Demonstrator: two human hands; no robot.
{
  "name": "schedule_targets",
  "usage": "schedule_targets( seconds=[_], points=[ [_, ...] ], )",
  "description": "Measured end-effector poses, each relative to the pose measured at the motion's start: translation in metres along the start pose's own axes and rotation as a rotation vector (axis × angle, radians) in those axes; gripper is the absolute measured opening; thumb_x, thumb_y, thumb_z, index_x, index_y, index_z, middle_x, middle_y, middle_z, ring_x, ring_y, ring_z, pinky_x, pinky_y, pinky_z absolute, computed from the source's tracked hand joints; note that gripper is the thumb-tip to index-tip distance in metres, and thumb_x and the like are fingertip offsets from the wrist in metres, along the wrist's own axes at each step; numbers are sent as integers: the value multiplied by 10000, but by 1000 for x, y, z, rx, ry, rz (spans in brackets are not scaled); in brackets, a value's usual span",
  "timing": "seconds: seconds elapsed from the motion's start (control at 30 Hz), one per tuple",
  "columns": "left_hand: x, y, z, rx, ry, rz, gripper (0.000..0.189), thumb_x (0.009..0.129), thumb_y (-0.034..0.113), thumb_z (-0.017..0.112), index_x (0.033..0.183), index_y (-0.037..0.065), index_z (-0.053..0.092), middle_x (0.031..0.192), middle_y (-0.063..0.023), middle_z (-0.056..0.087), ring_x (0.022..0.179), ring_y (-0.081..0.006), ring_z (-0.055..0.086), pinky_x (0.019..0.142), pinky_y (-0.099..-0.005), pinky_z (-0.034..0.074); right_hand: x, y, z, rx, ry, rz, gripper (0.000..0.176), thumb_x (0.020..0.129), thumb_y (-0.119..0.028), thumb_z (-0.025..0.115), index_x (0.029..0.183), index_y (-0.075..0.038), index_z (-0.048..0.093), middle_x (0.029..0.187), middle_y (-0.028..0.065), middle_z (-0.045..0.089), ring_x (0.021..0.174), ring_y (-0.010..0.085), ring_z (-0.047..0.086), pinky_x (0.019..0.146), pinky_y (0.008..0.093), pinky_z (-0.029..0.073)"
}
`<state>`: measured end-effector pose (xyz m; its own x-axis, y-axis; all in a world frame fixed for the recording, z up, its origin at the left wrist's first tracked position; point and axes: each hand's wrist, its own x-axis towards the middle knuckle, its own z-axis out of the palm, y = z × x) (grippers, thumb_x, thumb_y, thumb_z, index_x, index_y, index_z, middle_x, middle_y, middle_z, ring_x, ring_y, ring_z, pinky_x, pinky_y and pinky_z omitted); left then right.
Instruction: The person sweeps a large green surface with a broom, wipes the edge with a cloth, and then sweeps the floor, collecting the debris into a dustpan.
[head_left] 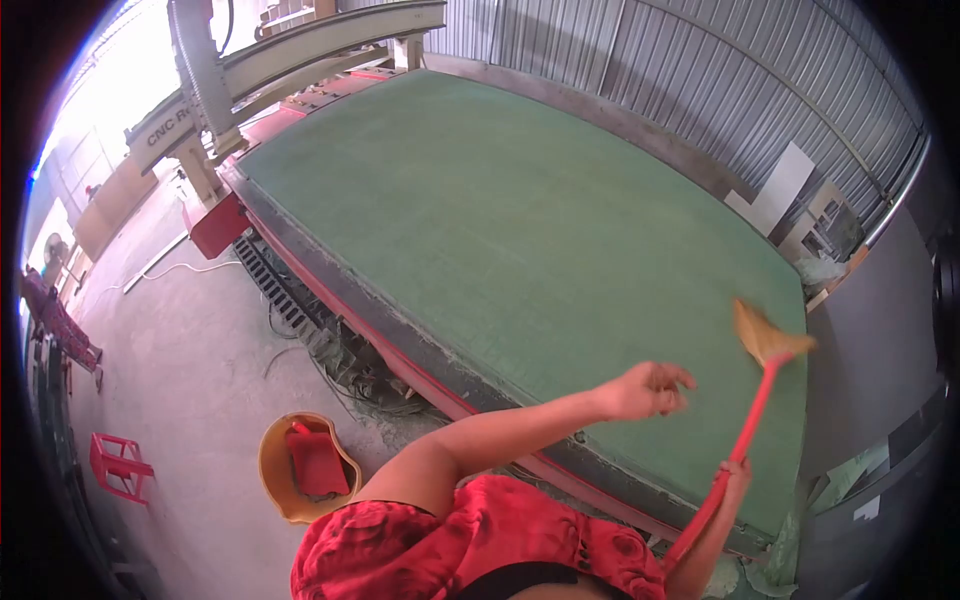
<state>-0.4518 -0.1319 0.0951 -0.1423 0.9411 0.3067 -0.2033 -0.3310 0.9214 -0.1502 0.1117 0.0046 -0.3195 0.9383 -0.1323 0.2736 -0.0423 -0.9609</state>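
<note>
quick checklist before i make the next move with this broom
1. Right hand closed on the red handle of the broom: ok.
2. Left hand not holding anything: ok, it is above the green bed, fingers loosely curled.
3. Yellow bristles touching the bed: cannot tell, they are blurred.
4. Gantry away from the broom: ok, it stands at the opposite end of the bed.
5. Dustpan in hand: not ok, it lies in the yellow tub on the floor.
6. Bed free of fine dust: cannot tell.
</note>
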Motion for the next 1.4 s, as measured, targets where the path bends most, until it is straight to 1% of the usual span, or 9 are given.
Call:
schedule_targets(
  seconds=[0.1, 0.2, 0.3, 0.47, 0.67, 0.87, 1.03, 1.17, 1.4],
  points=[
    [-39, 107, -31, -128, 99, 206, 256, 826, 70, 560, 1069, -11, 548, 789, -55, 566, 782, -126, 537, 685, -259, 450, 6, -18, 2, 56, 119, 29, 344, 642, -36, 561, 974, -42, 471, 608, 32, 464, 401, 148, 480, 357, 263, 400],
    [-104, 215, -64, 235, 152, 628, 134, 826, 78, 555, 924, -3, 599, 799, -140, 576, 800, -237, 568, 690, -320, 477, -9, -41, 46, 103, 201, -57, 314, 642, -22, 559, 942, -41, 466, 609, 38, 469, 406, 148, 483, 361, 264, 403],
    [-162, 236, -113, 297, 225, 722, 149, 836, 118, 540, 940, 19, 581, 806, -147, 583, 742, -272, 574, 637, -340, 487, -41, -73, 134, 71, 197, -155, 358, 660, -35, 539, 1012, -58, 472, 593, 17, 455, 405, 112, 462, 346, 241, 391],
    [-209, 273, -214, 328, 282, 764, 179, 830, 128, 545, 960, 8, 568, 826, -141, 582, 749, -269, 574, 653, -340, 485, -102, -138, 305, 205, -173, -200, 614, 640, -17, 566, 1233, -21, 408, 628, 37, 479, 426, 120, 479, 383, 236, 407],
    [-233, 295, -274, 419, 324, 811, 219, 822, 141, 551, 985, -6, 552, 850, -132, 581, 757, -265, 575, 673, -339, 482, -159, -189, 469, 85, -799, -103, 679, 620, -60, 629, 1253, 7, 393, 681, 29, 528, 486, 98, 504, 449, 220, 436],
    [-251, 300, -302, 489, 342, 892, 261, 815, 154, 556, 1009, -20, 536, 875, -124, 580, 766, -261, 575, 693, -339, 480, -209, -217, 589, 35, -1120, -7, 698, 627, -19, 653, 1269, 8, 382, 692, 40, 540, 505, 96, 516, 454, 230, 445],
    [-233, 309, -316, 569, 318, 969, 297, 809, 165, 561, 1029, -31, 523, 895, -118, 579, 773, -257, 576, 709, -339, 478, -172, -181, 596, 73, -1147, 56, 681, 628, -3, 651, 1257, 6, 392, 696, 53, 546, 490, 103, 517, 441, 237, 445],
    [-204, 247, -347, 361, 597, 375, 358, 837, 108, 559, 1165, -17, 489, 954, -40, 552, 905, -121, 502, 779, -246, 418, -120, -149, 551, 79, -958, 36, 664, 631, 16, 631, 1252, 4, 394, 651, 66, 545, 443, 124, 519, 418, 239, 442],
    [-193, 125, -342, 347, 599, -62, 316, 841, 82, 551, 1139, -11, 505, 862, -5, 547, 781, -69, 494, 679, -221, 416, -41, -89, 390, 135, -423, 36, 532, 658, 10, 587, 1167, -14, 436, 619, 52, 532, 423, 133, 512, 379, 251, 431]
  ],
)
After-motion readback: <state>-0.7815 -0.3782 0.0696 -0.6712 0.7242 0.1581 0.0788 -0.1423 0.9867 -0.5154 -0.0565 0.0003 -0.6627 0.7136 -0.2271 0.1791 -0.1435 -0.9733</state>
